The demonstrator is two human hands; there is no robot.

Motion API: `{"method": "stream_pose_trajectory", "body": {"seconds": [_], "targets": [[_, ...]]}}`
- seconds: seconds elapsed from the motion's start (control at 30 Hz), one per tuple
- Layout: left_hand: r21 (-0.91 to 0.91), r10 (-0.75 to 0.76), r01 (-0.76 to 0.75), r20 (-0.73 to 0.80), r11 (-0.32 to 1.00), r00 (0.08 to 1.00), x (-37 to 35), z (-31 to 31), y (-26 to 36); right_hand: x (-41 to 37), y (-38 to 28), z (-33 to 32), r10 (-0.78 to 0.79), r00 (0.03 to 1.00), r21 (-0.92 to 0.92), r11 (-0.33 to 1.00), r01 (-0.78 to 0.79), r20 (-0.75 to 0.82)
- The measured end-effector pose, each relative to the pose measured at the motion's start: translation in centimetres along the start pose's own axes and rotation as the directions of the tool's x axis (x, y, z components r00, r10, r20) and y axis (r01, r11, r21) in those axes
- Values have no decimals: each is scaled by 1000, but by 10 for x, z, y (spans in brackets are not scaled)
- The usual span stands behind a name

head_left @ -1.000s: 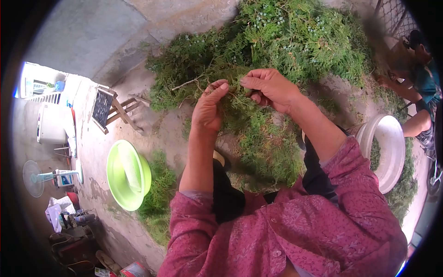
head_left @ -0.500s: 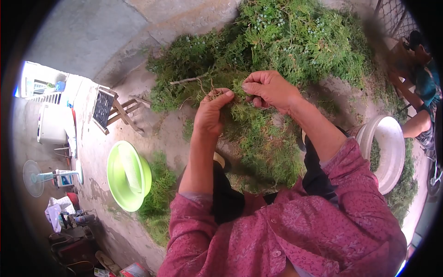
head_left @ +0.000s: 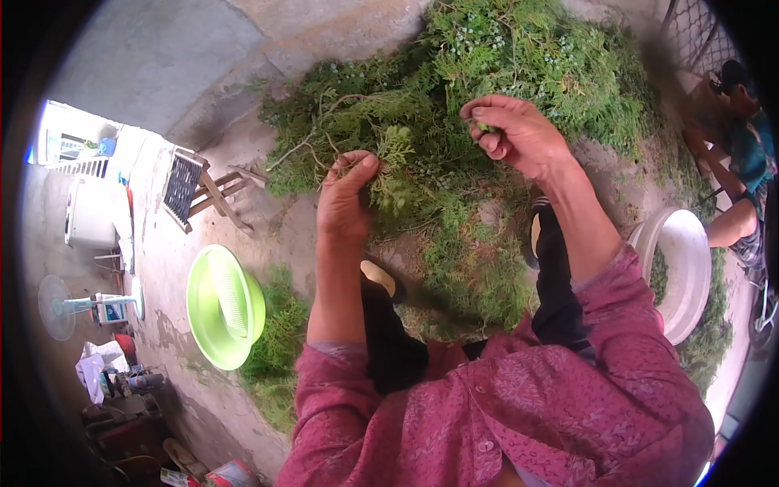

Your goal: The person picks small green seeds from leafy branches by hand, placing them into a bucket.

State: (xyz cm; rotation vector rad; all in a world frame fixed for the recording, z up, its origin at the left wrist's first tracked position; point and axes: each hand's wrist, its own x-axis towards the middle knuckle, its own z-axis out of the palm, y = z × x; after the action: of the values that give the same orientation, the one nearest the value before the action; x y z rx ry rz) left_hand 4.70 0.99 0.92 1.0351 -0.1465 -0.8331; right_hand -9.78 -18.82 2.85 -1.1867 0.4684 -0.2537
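My left hand (head_left: 345, 199) is closed around a thin branch whose leafy green sprig (head_left: 395, 166) sticks out to the right of my thumb. Bare brown twigs of it reach up and left. Off to the right, my right hand (head_left: 523, 136) is raised with curled fingers, and a small green bit (head_left: 485, 127) shows between them. Behind both hands lies a big heap of green branches (head_left: 519, 49) with pale berries. More loose greenery (head_left: 462, 268) covers the ground between my feet.
A lime-green basin (head_left: 203, 325) is on the floor at left, beside more greenery. A folding stool (head_left: 215, 199) stands at upper left. At right is a white bucket (head_left: 704, 276), and past it another person (head_left: 751, 146) sits. A fan (head_left: 58, 307) is at far left.
My right hand has moved away from my left, up and to the right. My left hand has shifted slightly left with the branch, whose twigs now point another way.
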Motion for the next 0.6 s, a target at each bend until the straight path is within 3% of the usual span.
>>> {"method": "stream_pose_trajectory", "body": {"seconds": [0.03,0.07,0.3,0.6], "targets": [[-2,2,-2,-1,1000,1000,2,-5,0,-1,-2,-2,11,997,248,968,-29,74],[17,22,-23,51,1000,998,4,-11,-2,-1,0,-1,28,991,321,944,-68,128],[72,9,-25,222,997,975,2,-13,-5,-2,12,18,138,934,308,919,-245,329],[37,-88,82,210,996,974,-4,1,-9,-6,15,34,141,949,221,953,-207,281]]}}
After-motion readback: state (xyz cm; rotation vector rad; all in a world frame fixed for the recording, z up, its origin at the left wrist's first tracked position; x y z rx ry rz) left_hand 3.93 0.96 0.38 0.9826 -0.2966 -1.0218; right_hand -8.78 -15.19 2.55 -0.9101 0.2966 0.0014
